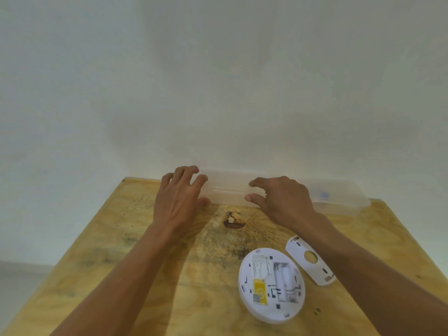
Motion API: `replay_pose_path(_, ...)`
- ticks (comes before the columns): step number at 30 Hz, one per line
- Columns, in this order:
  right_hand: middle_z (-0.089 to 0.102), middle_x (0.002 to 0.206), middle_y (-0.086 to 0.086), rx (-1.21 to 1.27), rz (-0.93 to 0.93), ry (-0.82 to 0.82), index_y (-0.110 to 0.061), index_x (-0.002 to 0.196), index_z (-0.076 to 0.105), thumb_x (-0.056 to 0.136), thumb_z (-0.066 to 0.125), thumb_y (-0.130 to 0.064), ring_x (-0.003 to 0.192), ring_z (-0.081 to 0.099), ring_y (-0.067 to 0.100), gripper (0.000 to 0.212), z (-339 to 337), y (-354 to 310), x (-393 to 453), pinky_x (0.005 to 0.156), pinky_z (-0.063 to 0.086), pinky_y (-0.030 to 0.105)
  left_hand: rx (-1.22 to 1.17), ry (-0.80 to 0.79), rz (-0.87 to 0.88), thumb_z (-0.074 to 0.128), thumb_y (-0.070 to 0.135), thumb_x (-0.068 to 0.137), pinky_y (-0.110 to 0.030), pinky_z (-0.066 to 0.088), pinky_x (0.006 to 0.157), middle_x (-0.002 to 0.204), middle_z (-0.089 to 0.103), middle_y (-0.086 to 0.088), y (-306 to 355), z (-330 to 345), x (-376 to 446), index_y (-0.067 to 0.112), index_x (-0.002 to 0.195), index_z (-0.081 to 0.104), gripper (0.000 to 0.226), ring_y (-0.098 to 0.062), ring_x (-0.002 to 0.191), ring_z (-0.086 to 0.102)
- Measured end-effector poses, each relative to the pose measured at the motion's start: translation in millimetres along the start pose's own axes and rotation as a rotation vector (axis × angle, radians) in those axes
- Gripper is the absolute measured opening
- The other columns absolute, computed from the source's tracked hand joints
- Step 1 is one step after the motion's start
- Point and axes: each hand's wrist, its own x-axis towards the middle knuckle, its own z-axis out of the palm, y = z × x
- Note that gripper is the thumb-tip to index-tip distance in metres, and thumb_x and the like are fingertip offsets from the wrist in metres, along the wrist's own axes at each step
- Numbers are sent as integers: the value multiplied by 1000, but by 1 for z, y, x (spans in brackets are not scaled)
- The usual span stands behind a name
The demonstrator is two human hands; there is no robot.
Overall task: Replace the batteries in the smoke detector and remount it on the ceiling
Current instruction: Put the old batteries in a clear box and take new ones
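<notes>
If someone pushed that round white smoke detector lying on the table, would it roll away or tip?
Probably neither: the smoke detector lies flat like a disc on the plywood table, so it should slide. Its thin plastic shell suggests it is light. Smooth plastic may skid easily.

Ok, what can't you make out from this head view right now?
- Contents of the translucent plastic box: walls too cloudy, hands in front.
- Label print on the round white smoke detector: too small.
- White mounting plate: far edge under the right forearm.
- Left hand fingertips: contact unclear.
</notes>
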Motion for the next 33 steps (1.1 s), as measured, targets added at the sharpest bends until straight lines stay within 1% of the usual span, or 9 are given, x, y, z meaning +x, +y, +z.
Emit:
replay_pose_path(4, 73, 113, -3, 23, 31, 35, -36, 131, 58, 95, 46, -60, 111, 64, 24, 45, 2, 3, -6, 79, 49, 34, -43, 68, 15, 73, 46, 86, -47, 48, 91, 117, 69, -6, -1, 2, -3, 14, 113, 72, 42, -31, 113, 61)
replay_pose_path(9, 71, 119, -3, 48, 35, 49, -37, 132, 58, 97, 43, -58, 112, 64, 25, 44, 6, 2, -12, 79, 48, 34, -96, 78, 24, 41, 49, 96, -45, 49, 90, 113, 73, -5, -3, 1, -7, 15, 114, 74, 51, -33, 112, 62)
replay_pose_path(16, 72, 117, -1, 63, 46, 45, -33, 129, 61, 99, 44, -52, 106, 66, 28, 39, 8, -2, -15, 78, 49, 35, -149, 61, 15, 42, 47, 93, -41, 54, 79, 108, 74, -8, 0, -2, -5, 11, 108, 77, 52, -34, 107, 64)
replay_pose_path(21, 71, 117, 3, 136, 115, -11, -34, 128, 61, 96, 50, -54, 109, 64, 28, 40, 1, -3, -15, 79, 48, 36, -138, 26, -3, 47, 46, 93, -41, 53, 82, 110, 74, -6, 2, -5, -5, 13, 110, 76, 47, -32, 110, 63)
replay_pose_path(24, 70, 109, 0, 510, 270, -34, -29, 115, 70, 89, 65, -48, 98, 64, 18, 33, -10, -2, -20, 79, 47, 33, -147, -1, -37, 59, 38, 95, -44, 50, 89, 115, 73, -6, 3, -8, -5, 13, 113, 76, 36, -32, 114, 61)
replay_pose_path(26, 65, 86, -5, 854, 403, -34, -22, 101, 74, 88, 71, -38, 71, 59, 9, 21, -19, 1, -28, 65, 42, 27, -140, -26, -54, 63, 36, 96, -45, 47, 93, 120, 72, -6, 4, -9, -4, 14, 118, 74, 33, -32, 119, 58)
replay_pose_path(28, 49, 68, -4, 1215, 598, -91, -11, 100, 71, 92, 68, -25, 48, 40, 8, 16, -28, 7, -41, 44, 29, 23, -127, -54, -58, 61, 37, 97, -46, 44, 97, 126, 70, -5, 5, -12, -3, 16, 123, 72, 35, -31, 124, 55)
replay_pose_path(30, 44, 65, 2, 1503, 800, -155, 0, 106, 64, 96, 60, -11, 42, 33, 9, 16, -34, 15, -55, 33, 23, 20, -118, -81, -77, 57, 40, 99, -46, 39, 103, 133, 67, -4, 8, -16, -1, 18, 128, 68, 38, -30, 130, 50)
replay_pose_path(33, 51, 70, 10, 1773, 1026, -188, 4, 110, 55, 96, 49, 1, 44, 41, 12, 16, -37, 24, -80, 31, 30, 19, -36, -140, -115, 50, 46, 101, -48, 29, 115, 148, 55, -4, 13, -23, -3, 22, 142, 55, 48, -28, 142, 38)
